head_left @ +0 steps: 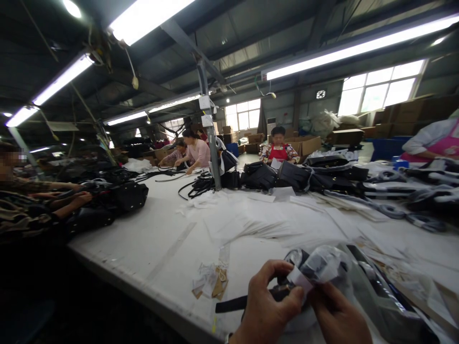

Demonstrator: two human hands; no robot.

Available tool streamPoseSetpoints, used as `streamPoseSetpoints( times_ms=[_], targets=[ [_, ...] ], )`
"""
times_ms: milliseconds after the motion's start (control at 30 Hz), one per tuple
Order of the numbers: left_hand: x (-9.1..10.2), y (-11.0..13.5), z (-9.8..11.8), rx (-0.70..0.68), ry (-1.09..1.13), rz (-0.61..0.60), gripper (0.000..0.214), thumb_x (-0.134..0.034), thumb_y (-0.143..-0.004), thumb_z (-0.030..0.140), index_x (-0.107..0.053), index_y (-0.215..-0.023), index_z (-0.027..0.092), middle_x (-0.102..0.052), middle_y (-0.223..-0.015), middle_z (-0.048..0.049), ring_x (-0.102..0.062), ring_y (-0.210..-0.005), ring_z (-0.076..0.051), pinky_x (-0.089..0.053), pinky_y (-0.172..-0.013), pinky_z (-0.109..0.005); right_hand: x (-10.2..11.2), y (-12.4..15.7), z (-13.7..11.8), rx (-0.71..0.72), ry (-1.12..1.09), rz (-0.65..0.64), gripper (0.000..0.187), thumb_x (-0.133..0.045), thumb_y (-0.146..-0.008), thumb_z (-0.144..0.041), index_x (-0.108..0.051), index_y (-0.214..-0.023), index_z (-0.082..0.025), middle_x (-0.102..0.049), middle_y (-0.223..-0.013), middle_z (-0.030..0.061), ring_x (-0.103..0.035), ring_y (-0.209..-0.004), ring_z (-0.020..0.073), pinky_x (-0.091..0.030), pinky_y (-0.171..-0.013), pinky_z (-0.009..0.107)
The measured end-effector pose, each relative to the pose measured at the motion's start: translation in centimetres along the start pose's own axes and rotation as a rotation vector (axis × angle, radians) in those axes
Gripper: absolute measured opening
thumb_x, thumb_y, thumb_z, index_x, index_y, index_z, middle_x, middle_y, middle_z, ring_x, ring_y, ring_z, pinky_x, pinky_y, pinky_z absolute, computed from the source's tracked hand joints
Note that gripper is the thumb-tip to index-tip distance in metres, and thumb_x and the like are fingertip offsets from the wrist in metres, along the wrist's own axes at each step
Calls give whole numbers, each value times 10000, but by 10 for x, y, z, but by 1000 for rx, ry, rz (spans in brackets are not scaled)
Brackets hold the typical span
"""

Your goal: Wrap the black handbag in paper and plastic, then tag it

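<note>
Closely pinched, white slip [301,279] in left hand [263,306], grip narrow, black strap [231,305] jutting leftward, right hand [339,313] alongside, its hold unclear.

Readable text, from where I stand: none. White slip [300,280], foreground: any print too small or blurred to tell. Loose tags [206,282] on the table [158,224]: markings not legible. Paper sheets [247,227], mid-table: no legible print. White boxes [204,102] on the post [214,165]: lettering cannot be made out. Cartons [310,146], rear: likewise illegible.
</note>
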State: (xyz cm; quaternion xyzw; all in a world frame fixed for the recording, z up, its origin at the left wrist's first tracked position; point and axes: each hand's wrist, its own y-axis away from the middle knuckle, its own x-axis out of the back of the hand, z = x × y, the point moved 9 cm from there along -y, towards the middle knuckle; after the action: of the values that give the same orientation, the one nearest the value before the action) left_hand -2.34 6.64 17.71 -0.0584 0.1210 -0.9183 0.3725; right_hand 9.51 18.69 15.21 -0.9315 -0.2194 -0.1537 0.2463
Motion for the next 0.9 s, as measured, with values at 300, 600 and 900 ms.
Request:
streamPoseSetpoints(
  times_ms=[300,600,900],
  targets=[
    [5,-1,9,-55,-77,-2,262,-689,-781,203,-677,-1042,224,-661,-1015,-38,-623,-965,-194,-505,-874,-287,-7,-6,-7,-218,-134,-115,329,-626,-745,-554,-674,-835,-242,-543,-472,-31,-538,-465,209,-408,-503,309],
    [1,1,0,-86,-58,-9,217,-713,-799,265,-646,-998,214,-656,-972,-45,-633,-936,-196,-519,-839,-305,-22,4,1,-235,-483,-356,305,-726,-753,-500,-712,-764,-195,-636,-695,30,-580,-698,224,-491,-675,291],
    [11,-1,-1,-91,-130,35,371,-705,-844,396,-592,-1149,217,-663,-1023,-41,-650,-957,-180,-539,-856,-291,-37,13,-38,-326,-906,-548,314,-718,-887,-458,-740,-1005,-167,-649,-912,44,-516,-775,146,-415,-665,232]
  ],
)
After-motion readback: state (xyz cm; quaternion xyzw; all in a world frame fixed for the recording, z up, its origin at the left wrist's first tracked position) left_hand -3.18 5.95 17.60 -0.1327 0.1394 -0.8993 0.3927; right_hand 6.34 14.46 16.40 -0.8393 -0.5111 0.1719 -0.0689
